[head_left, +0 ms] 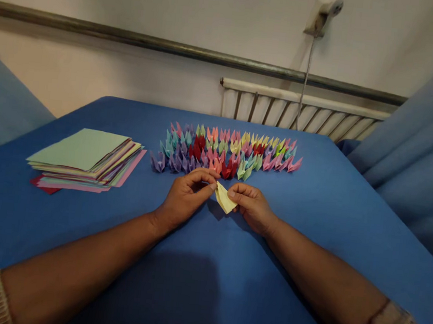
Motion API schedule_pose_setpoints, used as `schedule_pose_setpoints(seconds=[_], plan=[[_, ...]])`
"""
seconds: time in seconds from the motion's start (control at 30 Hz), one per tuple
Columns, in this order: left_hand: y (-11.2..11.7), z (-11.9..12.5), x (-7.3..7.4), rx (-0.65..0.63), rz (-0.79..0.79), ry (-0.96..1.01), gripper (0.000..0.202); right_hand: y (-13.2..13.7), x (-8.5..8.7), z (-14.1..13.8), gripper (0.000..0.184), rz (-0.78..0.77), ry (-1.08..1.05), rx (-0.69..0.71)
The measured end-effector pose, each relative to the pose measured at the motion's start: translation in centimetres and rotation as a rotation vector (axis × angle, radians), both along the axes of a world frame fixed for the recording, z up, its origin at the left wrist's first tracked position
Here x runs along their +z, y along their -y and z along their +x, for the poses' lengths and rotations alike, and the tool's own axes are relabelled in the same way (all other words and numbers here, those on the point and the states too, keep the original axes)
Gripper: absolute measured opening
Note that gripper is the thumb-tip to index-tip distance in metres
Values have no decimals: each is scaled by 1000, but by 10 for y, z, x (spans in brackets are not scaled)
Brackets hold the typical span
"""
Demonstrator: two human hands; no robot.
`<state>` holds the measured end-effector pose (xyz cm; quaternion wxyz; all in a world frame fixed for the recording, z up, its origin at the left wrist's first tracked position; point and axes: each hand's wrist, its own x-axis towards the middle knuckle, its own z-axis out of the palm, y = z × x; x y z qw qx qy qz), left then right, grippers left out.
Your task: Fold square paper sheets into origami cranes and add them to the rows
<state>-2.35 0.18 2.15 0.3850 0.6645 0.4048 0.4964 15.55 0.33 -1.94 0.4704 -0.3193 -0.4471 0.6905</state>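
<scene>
A small pale yellow folded paper piece (pixel 224 198) is held just above the blue table (pixel 309 233), pinched from both sides. My left hand (pixel 186 197) grips its left edge with thumb and fingertips closed. My right hand (pixel 252 206) pinches its right edge, fingers curled. Just beyond the hands lie rows of several small folded paper figures (pixel 227 153) in purple, red, pink, green and yellow.
A stack of flat coloured paper sheets (pixel 87 160), pale green on top, lies at the left of the table. Behind the table run a white railing (pixel 303 109) and a wall pipe (pixel 174 48). Blue fabric (pixel 423 147) rises at the right.
</scene>
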Motion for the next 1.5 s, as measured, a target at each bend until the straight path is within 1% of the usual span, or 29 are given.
schedule_pose_setpoints(seconds=[0.2,0.37,0.53,0.7,0.8,0.93,1.03,1.1,1.13,1.2,1.27,1.33,1.4,1.5], plan=[[1,-3,-2,-21,132,-55,2,0,0,0,24,7,12,8],[1,-4,-1,4,234,-152,3,0,1,0,24,5,27,26],[2,-4,2,22,273,-205,5,1,3,0,25,5,46,25],[3,-4,7,0,269,-259,7,1,6,1,24,-8,72,34],[4,-6,12,-56,270,-298,7,-1,7,5,22,4,103,98],[4,-11,19,-223,236,-359,7,-5,11,15,20,-28,113,226],[5,-14,25,-333,224,-404,7,-8,12,23,22,-50,121,348],[5,-14,26,-355,248,-431,7,-9,12,25,23,-41,132,403],[4,-15,25,-338,264,-433,7,-9,12,26,23,-33,138,411],[2,-15,20,-259,281,-398,8,-9,10,24,25,-22,144,371],[0,-15,14,-164,260,-320,9,-9,8,21,26,5,147,274],[-1,-15,7,-90,216,-242,7,-9,6,18,27,56,158,164],[-2,-13,2,-49,181,-212,4,-9,6,16,27,112,171,70],[-1,-10,-2,-52,116,-230,8,-8,7,13,28,167,201,-27]])
